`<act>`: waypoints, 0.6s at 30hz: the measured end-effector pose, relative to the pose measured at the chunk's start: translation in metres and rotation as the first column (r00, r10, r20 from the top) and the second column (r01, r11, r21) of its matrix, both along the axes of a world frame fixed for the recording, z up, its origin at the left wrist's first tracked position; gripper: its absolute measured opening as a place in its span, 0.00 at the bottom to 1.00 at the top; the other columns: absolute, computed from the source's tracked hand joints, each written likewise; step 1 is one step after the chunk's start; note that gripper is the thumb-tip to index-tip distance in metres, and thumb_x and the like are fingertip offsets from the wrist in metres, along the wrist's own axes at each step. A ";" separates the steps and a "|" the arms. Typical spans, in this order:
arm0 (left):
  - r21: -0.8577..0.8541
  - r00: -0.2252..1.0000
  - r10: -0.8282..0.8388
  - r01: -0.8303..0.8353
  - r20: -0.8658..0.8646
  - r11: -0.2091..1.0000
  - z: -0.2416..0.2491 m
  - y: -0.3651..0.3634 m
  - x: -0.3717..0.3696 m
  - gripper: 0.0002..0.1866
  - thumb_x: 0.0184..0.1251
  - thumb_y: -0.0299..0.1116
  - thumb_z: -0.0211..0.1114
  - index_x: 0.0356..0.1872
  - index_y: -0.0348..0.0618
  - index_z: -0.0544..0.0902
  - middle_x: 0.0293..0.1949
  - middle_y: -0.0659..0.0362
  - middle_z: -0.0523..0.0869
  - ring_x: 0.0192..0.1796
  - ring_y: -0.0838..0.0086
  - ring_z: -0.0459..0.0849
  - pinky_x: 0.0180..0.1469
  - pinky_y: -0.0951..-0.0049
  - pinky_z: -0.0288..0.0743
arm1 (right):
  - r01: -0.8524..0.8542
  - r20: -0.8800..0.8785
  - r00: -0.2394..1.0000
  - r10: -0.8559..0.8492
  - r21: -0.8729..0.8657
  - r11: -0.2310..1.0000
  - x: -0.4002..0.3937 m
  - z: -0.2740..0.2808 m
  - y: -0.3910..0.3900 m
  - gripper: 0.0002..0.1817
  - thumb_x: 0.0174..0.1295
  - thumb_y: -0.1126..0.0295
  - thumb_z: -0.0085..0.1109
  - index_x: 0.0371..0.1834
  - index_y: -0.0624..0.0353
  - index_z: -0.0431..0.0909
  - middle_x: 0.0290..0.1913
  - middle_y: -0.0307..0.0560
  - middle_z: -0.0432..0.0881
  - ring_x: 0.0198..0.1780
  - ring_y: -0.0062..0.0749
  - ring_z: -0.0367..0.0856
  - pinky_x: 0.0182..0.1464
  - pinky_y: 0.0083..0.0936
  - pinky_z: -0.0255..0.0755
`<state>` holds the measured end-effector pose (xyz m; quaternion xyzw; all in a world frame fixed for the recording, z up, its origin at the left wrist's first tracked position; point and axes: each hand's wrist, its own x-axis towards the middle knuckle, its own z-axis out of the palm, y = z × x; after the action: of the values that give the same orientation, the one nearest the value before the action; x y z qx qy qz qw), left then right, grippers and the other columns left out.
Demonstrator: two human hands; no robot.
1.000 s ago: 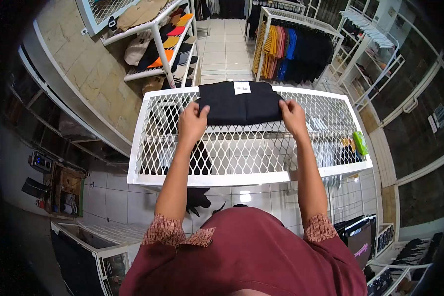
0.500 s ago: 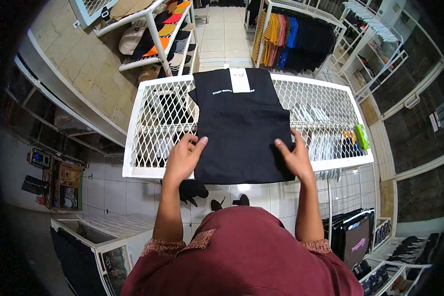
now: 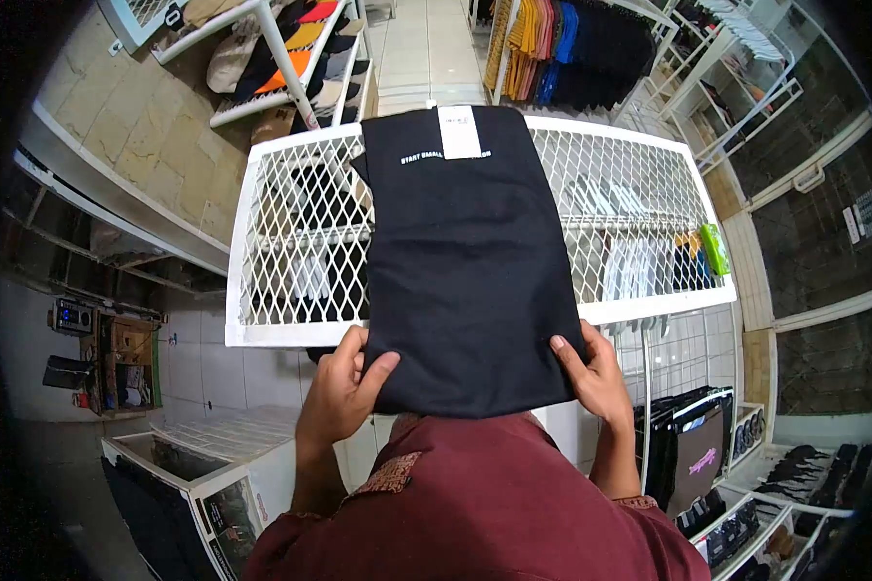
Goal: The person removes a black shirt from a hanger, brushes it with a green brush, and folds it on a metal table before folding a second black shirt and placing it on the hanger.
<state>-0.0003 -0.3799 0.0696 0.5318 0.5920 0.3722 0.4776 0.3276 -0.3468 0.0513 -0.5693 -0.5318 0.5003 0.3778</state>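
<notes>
A folded black T-shirt with small white lettering lies over a white mesh rack top. Its near end hangs past the rack's front edge, close to my body. A white paper tag rests on its far part, covering some of the lettering. My left hand pinches the lower left side of the cloth, thumb on top and fingers partly hidden beneath. At the lower right side, my right hand grips the cloth the same way.
The white mesh rack top spans both sides of the shirt, with garments visible below it. A small green packet sits at its right edge. Caps on a shelf stand at far left; hanging shirts are beyond.
Both hands have come toward my body, drawing the shirt's near end with them. The cloth now stretches longer past the rack's front edge, and its raised fold has flattened out.
</notes>
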 end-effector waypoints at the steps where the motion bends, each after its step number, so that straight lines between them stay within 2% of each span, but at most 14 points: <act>1: -0.049 0.995 -0.085 0.082 -0.061 0.995 0.002 0.000 -0.007 0.13 0.76 0.35 0.67 0.47 0.34 0.77 0.16 0.62 0.73 0.22 0.84 0.68 0.26 0.76 0.63 | -0.004 0.032 0.999 0.006 -0.041 0.999 0.004 -0.004 0.000 0.22 0.74 0.62 0.64 0.61 0.71 0.79 0.50 0.53 0.88 0.52 0.28 0.84 0.57 0.27 0.76; 2: -0.059 0.995 -0.084 0.080 -0.056 0.995 0.000 0.003 -0.007 0.13 0.76 0.35 0.67 0.47 0.34 0.77 0.16 0.62 0.73 0.22 0.84 0.68 0.26 0.76 0.63 | -0.006 0.064 0.998 0.011 -0.078 0.997 0.007 -0.008 0.001 0.23 0.74 0.61 0.64 0.62 0.70 0.79 0.50 0.53 0.88 0.52 0.27 0.83 0.57 0.27 0.76; 4: -0.061 0.964 -0.058 0.044 -0.259 0.997 -0.007 0.012 -0.005 0.12 0.75 0.34 0.68 0.43 0.35 0.77 0.18 0.62 0.75 0.23 0.86 0.68 0.26 0.77 0.63 | 0.013 0.068 0.998 -0.006 -0.101 0.995 0.002 -0.015 0.012 0.22 0.74 0.61 0.64 0.60 0.70 0.80 0.48 0.52 0.89 0.50 0.27 0.83 0.55 0.27 0.76; 5: 0.006 0.972 0.033 -0.033 -0.232 0.999 -0.015 0.018 0.002 0.14 0.74 0.35 0.70 0.40 0.35 0.76 0.18 0.62 0.74 0.23 0.87 0.66 0.26 0.77 0.62 | 0.055 0.075 0.996 -0.051 -0.047 0.997 -0.001 -0.018 0.017 0.21 0.75 0.61 0.64 0.58 0.70 0.81 0.47 0.51 0.89 0.49 0.27 0.83 0.54 0.27 0.76; 6: 0.004 0.972 0.036 -0.037 -0.232 0.999 -0.022 0.018 0.004 0.14 0.74 0.35 0.70 0.40 0.35 0.76 0.18 0.62 0.74 0.23 0.87 0.66 0.26 0.77 0.62 | 0.096 0.078 0.992 -0.096 0.006 0.995 -0.005 -0.023 0.019 0.20 0.75 0.61 0.63 0.57 0.70 0.81 0.46 0.51 0.89 0.47 0.27 0.83 0.53 0.27 0.77; 8: 0.011 0.991 0.114 -0.113 -0.073 0.994 -0.032 0.020 0.007 0.17 0.72 0.37 0.72 0.36 0.34 0.75 0.18 0.61 0.73 0.21 0.84 0.66 0.26 0.75 0.62 | 0.139 0.020 0.990 -0.141 0.062 0.988 -0.007 -0.033 0.019 0.18 0.75 0.62 0.63 0.53 0.70 0.82 0.43 0.48 0.89 0.44 0.25 0.83 0.51 0.26 0.77; 9: -0.006 0.977 0.111 -0.114 -0.180 0.993 -0.034 0.017 0.006 0.20 0.70 0.39 0.73 0.29 0.34 0.74 0.17 0.59 0.72 0.21 0.80 0.67 0.26 0.72 0.64 | 0.100 0.058 0.993 -0.102 0.035 0.994 -0.004 -0.035 0.015 0.18 0.75 0.62 0.63 0.52 0.70 0.82 0.42 0.47 0.89 0.44 0.24 0.83 0.50 0.26 0.77; 10: -0.005 0.977 0.112 -0.115 -0.181 0.993 -0.034 0.014 0.004 0.20 0.70 0.39 0.73 0.29 0.34 0.74 0.17 0.59 0.72 0.21 0.80 0.67 0.26 0.72 0.64 | 0.059 0.095 0.994 -0.060 0.007 0.998 0.000 -0.036 0.010 0.17 0.75 0.63 0.63 0.52 0.70 0.82 0.42 0.45 0.89 0.43 0.22 0.82 0.49 0.25 0.77; 12: -0.083 0.932 -0.044 0.015 -0.361 0.996 -0.032 0.006 -0.006 0.22 0.68 0.37 0.73 0.22 0.35 0.72 0.16 0.57 0.72 0.19 0.73 0.67 0.27 0.69 0.66 | 0.016 0.075 0.997 -0.017 0.008 1.000 0.010 -0.037 0.002 0.18 0.74 0.62 0.65 0.52 0.70 0.83 0.39 0.45 0.89 0.41 0.22 0.82 0.46 0.25 0.77; 13: -0.044 0.887 -0.069 0.055 -0.457 0.998 -0.032 0.002 -0.010 0.22 0.67 0.39 0.74 0.21 0.37 0.75 0.15 0.55 0.76 0.18 0.65 0.73 0.27 0.65 0.69 | -0.021 0.140 0.990 0.031 -0.077 0.997 0.016 -0.038 0.000 0.19 0.73 0.62 0.66 0.52 0.71 0.84 0.39 0.46 0.90 0.40 0.22 0.83 0.45 0.26 0.77; 14: -0.042 0.885 -0.071 0.058 -0.461 0.997 -0.030 -0.002 -0.012 0.22 0.67 0.39 0.74 0.21 0.37 0.75 0.15 0.55 0.76 0.18 0.65 0.73 0.27 0.65 0.69 | -0.046 0.200 0.977 0.079 -0.164 0.985 0.022 -0.038 -0.003 0.19 0.72 0.62 0.67 0.52 0.71 0.84 0.39 0.47 0.90 0.39 0.23 0.83 0.45 0.26 0.77; 16: -0.037 0.724 -0.094 0.094 -0.684 0.995 -0.017 -0.006 -0.010 0.19 0.68 0.42 0.75 0.27 0.36 0.81 0.15 0.58 0.76 0.20 0.73 0.75 0.27 0.69 0.68 | -0.080 0.208 0.973 0.103 -0.115 0.990 0.029 -0.053 -0.006 0.20 0.70 0.62 0.68 0.52 0.71 0.85 0.38 0.49 0.91 0.37 0.24 0.84 0.44 0.28 0.77; 17: -0.016 0.699 -0.052 0.058 -0.713 0.998 -0.006 -0.002 -0.004 0.21 0.67 0.47 0.75 0.29 0.37 0.84 0.15 0.56 0.78 0.21 0.66 0.80 0.28 0.64 0.71 | -0.069 0.228 0.969 0.092 -0.108 0.992 0.029 -0.056 -0.007 0.20 0.69 0.62 0.69 0.51 0.71 0.85 0.38 0.50 0.91 0.37 0.24 0.84 0.43 0.28 0.77; 18: -0.006 0.696 -0.048 0.063 -0.716 0.998 0.011 0.008 0.006 0.21 0.67 0.47 0.75 0.29 0.37 0.84 0.15 0.56 0.78 0.21 0.66 0.80 0.28 0.64 0.71 | -0.059 0.248 0.965 0.082 -0.099 0.993 0.028 -0.058 -0.008 0.19 0.68 0.62 0.71 0.50 0.70 0.86 0.39 0.51 0.92 0.36 0.25 0.83 0.42 0.28 0.77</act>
<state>0.0059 -0.3720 0.0802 0.6566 0.7114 0.1272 0.2159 0.3556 -0.3550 -0.0066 -0.6254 -0.5720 0.4608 0.2633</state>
